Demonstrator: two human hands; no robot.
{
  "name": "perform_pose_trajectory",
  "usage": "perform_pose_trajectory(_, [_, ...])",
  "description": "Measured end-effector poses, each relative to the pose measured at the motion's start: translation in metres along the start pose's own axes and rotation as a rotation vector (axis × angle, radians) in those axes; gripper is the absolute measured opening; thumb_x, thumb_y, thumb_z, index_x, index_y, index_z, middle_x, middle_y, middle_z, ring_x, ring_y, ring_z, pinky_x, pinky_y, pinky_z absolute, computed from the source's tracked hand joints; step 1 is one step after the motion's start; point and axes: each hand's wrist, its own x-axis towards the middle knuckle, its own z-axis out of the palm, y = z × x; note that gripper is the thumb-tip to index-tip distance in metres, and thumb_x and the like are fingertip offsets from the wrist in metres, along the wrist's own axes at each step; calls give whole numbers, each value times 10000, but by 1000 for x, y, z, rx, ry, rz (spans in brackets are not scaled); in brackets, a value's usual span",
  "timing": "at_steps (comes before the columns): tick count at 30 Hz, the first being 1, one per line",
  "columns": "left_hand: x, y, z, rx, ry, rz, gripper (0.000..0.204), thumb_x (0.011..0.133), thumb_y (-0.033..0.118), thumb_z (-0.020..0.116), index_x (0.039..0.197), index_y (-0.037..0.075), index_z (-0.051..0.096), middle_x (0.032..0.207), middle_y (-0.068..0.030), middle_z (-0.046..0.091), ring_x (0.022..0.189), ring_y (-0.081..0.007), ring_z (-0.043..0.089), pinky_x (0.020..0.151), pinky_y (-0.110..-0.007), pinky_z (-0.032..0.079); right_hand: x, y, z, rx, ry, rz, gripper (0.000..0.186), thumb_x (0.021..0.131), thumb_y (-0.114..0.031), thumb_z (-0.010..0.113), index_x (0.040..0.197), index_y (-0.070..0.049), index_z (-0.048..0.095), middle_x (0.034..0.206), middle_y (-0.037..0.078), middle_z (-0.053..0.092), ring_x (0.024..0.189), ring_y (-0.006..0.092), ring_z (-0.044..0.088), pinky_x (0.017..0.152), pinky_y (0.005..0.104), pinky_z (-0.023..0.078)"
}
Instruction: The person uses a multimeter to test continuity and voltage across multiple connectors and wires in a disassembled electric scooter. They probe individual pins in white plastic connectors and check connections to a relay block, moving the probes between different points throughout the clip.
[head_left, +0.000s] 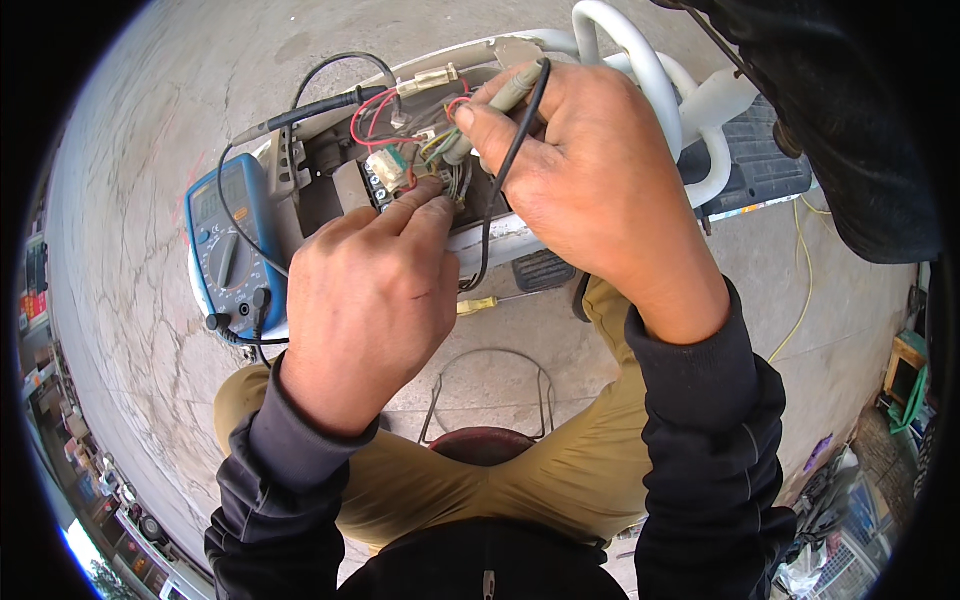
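Right hand (pixel 590 180) pinches the slim grey meter probe (pixel 510 92) at the white scooter's opened wiring bay (pixel 400 150), left hand (pixel 370 290) fingers pressed on thin, likely fragile coloured wires (pixel 440 180), blue multimeter (pixel 232 240) beside.

Blue multimeter (pixel 232 245) left of the open white housing, small grey rectangular screen (pixel 207 203) facing up

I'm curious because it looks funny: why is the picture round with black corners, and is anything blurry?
Head view: a fisheye lens bends the concrete floor toward a dark round rim. Daylight is soft, without glare. Both hands, left hand and right hand, and the blue multimeter look sharp.
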Motion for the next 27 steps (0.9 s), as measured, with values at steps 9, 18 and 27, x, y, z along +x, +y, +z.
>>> perform_pose_trajectory(9, [1, -5, 1, -57, 17, -1, 264, 834, 85, 730, 1088, 14, 750, 1115, -138, 810, 795, -334, 733, 744, -445, 619, -13, -10, -13, 36, -68, -32, 162, 1011, -148, 759, 1010, 12, 783, 671, 81, 645, 545, 128, 512, 531, 334, 398])
perform_pose_trajectory(18, [-2, -5, 3, -16, 15, 26, 249, 853, 106, 687, 1078, 21, 748, 1190, -145, 805, 831, -302, 751, 755, -430, 619, -22, -10, -5, 135, -66, 115, 190, 1048, -135, 761, 1161, 16, 781, 815, 72, 756, 653, 68, 614, 580, 249, 458])
perform_pose_trajectory(27, [-6, -1, 5, -27, -92, -3, 332, 883, 174, 645, 1121, -47, 713, 1218, -226, 774, 895, -266, 740, 775, -387, 587, -20, -29, 3, 288, -13, 401, 191, 1077, -134, 743, 1158, 38, 753, 824, 73, 766, 695, 90, 696, 627, 254, 566])
